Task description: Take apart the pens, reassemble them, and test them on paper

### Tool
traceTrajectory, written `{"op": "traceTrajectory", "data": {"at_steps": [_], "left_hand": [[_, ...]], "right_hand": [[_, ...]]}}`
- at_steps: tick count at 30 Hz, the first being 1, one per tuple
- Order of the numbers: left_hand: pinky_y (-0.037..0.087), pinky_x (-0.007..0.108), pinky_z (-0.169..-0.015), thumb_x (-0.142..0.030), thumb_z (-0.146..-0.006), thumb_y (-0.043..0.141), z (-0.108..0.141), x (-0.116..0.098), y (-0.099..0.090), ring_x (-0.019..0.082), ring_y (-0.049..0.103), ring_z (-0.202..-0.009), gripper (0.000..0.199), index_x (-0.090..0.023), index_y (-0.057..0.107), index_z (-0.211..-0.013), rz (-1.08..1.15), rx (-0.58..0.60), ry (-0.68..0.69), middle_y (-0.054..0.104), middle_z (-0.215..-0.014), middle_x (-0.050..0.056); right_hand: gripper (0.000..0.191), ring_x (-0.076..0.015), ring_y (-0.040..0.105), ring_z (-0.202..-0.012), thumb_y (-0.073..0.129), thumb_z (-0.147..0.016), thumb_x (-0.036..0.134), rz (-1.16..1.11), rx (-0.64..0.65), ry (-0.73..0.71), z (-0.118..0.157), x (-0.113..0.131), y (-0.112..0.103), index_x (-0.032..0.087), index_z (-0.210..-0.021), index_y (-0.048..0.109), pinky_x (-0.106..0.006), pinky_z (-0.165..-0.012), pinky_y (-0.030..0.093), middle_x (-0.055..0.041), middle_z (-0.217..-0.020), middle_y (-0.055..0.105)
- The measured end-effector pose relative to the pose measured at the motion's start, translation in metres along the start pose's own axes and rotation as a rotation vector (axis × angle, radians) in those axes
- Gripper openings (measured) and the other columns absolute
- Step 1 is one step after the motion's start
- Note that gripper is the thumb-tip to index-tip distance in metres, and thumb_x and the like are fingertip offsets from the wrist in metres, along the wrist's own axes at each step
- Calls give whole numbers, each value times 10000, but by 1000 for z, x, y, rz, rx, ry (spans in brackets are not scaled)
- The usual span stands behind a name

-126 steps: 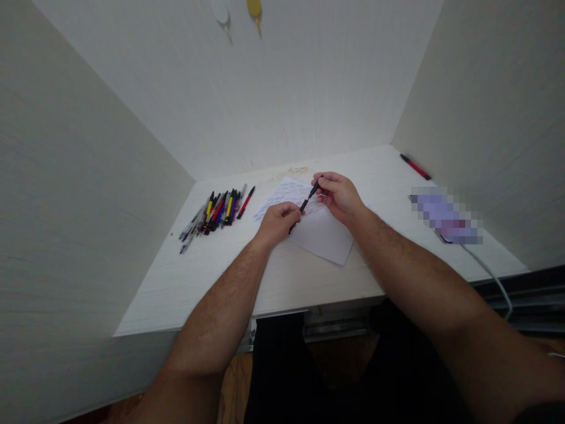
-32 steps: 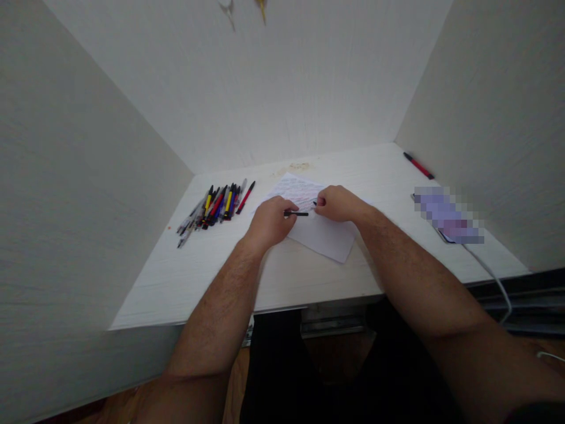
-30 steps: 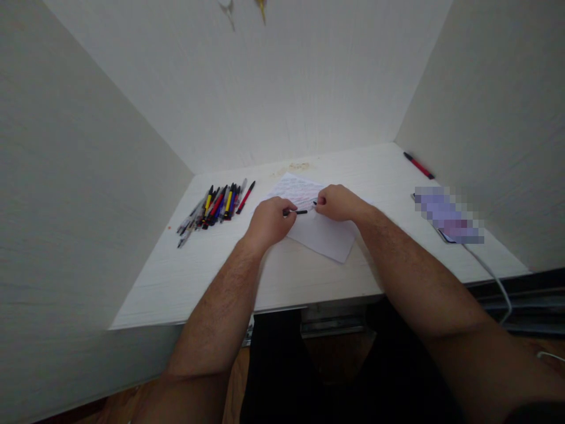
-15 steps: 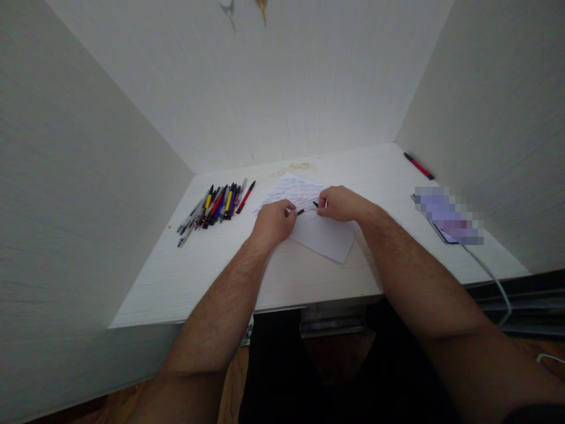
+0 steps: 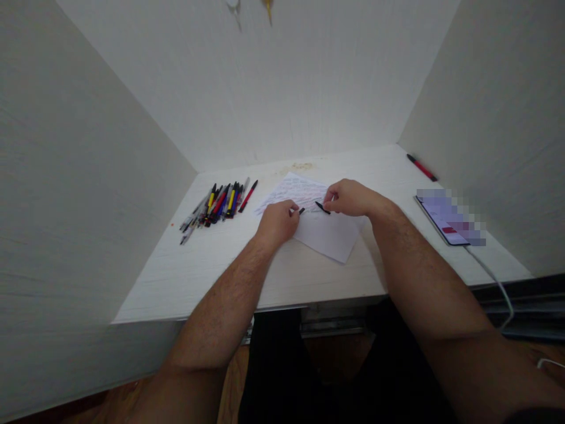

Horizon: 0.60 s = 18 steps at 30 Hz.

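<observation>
My left hand (image 5: 279, 224) is closed, thumb and forefinger pinching a slim pen whose dark end (image 5: 302, 211) pokes out to the right. Most of that pen is hidden by the fingers. Opposite it, my right hand (image 5: 349, 198) has its fingertips closed on a short black pen piece (image 5: 322, 207), which looks like a cap or tip section. A small gap separates the two pieces. Both hands are over a sheet of paper (image 5: 327, 237), its upper part covered with handwritten lines (image 5: 300, 189).
On the left of the white desk (image 5: 212, 277) lies a pile of pens (image 5: 220, 203), with a red pen (image 5: 248, 196) at its right side. Another red pen (image 5: 422, 168) is at the far right. A phone (image 5: 445, 218) with a white cable (image 5: 489, 274) lies below it.
My right hand has shifted slightly right and up, and more of the black pen piece now shows below its fingertips. My left hand keeps its pinch; the view has moved a little.
</observation>
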<state>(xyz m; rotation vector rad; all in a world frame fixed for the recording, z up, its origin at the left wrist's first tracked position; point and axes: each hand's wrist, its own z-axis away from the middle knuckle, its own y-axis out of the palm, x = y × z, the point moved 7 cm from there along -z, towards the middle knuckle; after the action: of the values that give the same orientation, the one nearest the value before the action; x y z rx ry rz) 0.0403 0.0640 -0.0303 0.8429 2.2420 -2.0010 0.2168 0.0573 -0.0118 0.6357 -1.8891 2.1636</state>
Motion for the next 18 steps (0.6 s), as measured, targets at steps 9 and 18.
{"op": "traceTrajectory", "data": {"at_steps": [9,18], "left_hand": [[481,291,-777,-289,-842,564,1,-1,-1,179,651,-797,224,-216,730,-973,-12,8,-25,738,-847,47],[477,304,-775,-273,-847,518,-11,25,14,210,647,-885,208,-231,704,-931,-59,-35,-95,737,-937,56]], "right_hand": [[166,-144,602,-657,654,-770,299,-113,-322,116,-10,-27,-17,159,-702,708,-268,-635,434,-45,-701,693],[334,-225,644,-854,520,-857,448,18,-456,395,-23,-77,8,178,-854,716,-312,-738,461,-113,-918,725]]}}
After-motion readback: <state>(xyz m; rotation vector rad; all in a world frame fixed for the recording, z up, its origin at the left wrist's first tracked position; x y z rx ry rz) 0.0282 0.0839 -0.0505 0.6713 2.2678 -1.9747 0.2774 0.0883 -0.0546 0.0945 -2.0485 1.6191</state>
